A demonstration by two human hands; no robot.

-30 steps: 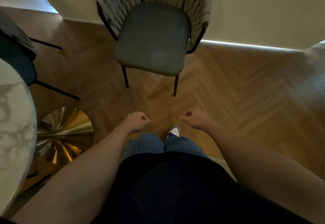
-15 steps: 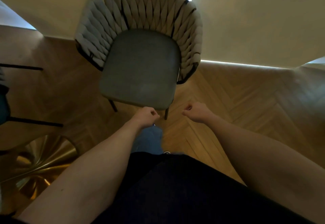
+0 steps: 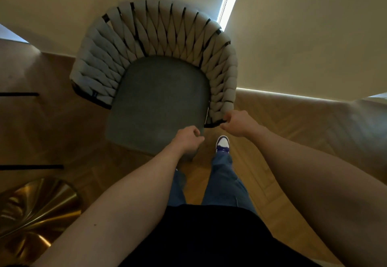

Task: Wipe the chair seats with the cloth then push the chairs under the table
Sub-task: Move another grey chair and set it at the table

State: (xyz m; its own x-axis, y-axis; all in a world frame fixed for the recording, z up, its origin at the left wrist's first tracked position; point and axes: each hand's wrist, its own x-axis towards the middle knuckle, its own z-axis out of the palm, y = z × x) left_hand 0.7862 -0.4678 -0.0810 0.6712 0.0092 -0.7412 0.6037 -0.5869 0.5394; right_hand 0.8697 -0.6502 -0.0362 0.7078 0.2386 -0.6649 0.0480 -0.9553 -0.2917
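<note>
A chair with a dark grey seat (image 3: 159, 103) and a woven light-grey back (image 3: 167, 34) stands in front of me, its back near the wall. My right hand (image 3: 236, 124) is at the right end of the backrest, its fingers and thumb curled round the tip of the black frame (image 3: 211, 124). Over the seat's front right corner hovers my left hand (image 3: 188, 139), fingers loosely curled and holding nothing. No cloth is in view.
The table's shiny gold base (image 3: 31, 212) sits at the lower left. Two black legs of another chair (image 3: 31, 167) reach in from the left edge. A cream wall (image 3: 303, 36) runs close behind the chair. My shoe (image 3: 222, 143) stands on the herringbone wood floor (image 3: 293, 141).
I have stepped closer, so the chair now fills the view. Both hands have moved forward: the right reached the backrest's frame end, the left came over the seat's corner.
</note>
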